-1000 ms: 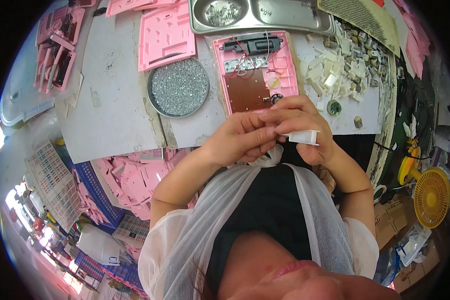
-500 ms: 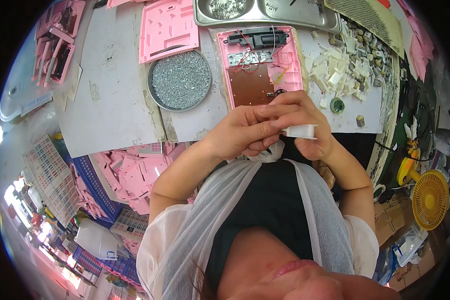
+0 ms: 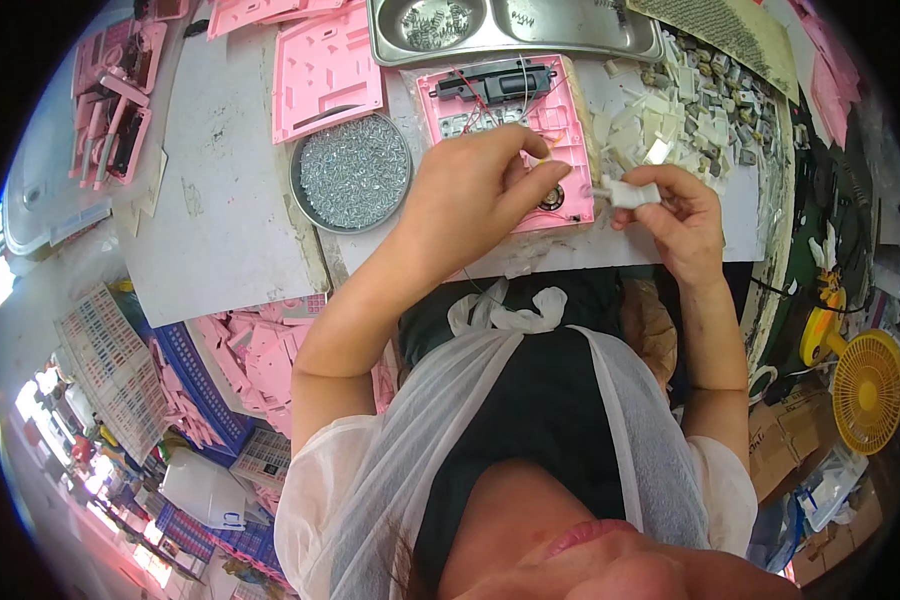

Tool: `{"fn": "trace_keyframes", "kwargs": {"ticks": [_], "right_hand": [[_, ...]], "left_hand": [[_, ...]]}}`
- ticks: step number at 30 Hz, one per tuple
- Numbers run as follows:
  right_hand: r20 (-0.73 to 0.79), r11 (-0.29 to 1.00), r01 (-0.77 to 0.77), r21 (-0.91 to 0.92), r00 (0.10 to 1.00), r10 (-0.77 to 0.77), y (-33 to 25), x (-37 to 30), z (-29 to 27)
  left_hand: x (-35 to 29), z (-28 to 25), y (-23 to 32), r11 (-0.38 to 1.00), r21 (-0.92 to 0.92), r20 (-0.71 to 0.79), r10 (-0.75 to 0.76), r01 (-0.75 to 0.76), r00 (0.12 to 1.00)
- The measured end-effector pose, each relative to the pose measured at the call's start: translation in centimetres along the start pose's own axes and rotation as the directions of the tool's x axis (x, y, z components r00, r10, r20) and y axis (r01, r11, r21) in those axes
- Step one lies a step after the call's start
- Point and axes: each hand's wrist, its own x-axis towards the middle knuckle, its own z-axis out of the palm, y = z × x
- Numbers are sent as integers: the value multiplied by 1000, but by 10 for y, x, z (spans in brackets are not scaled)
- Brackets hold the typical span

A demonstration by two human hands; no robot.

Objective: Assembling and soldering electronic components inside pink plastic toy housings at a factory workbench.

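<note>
the white plastic piece was out to your right, pinched between the thumb and fingers of your right hand, just beyond the right edge of the pink casing. half a second earlier your two hands had met around that piece by the near edge of the table; now they had parted, and the piece had gone up and rightward with one hand alone. that probably meant the two-handed handling had paused and your left hand was free to work over the casing. the piece lay at the fingertips of the right hand, on their left side, near the casing but seemingly clear of it; that hand was closed only as far as the piece's width allowed. your left hand reached across the casing's lower part, thumb and forefinger slightly parted close to a dark round part; i could not tell whether it had hold of anything, since its palm and other fingers were hidden. left of the casing stood a round dish of small screws; right of it lay a heap of white pieces, and a metal tray sat beyond.
</note>
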Motion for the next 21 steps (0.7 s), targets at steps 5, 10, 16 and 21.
{"fn": "trace_keyframes", "kwargs": {"ticks": [5, 10, 16, 21], "right_hand": [[28, 993, 88, 81, 996, -90, -4, 12, -9], [32, 840, 293, -457, 949, -313, -7, 28, -18], [371, 246, 469, -848, 858, -356, -17, 54, 8], [560, 80, 623, -778, 746, -360, -17, 69, 10]], "left_hand": [[17, 22, -5, 822, 566, 3, 78, -66, 997], [-2, 18, -12, 948, 269, -120, 207, -169, 971], [-26, 21, -30, 913, 229, -241, 389, -338, 889], [-25, 21, -31, 926, 216, -247, 358, -309, 900]]}}
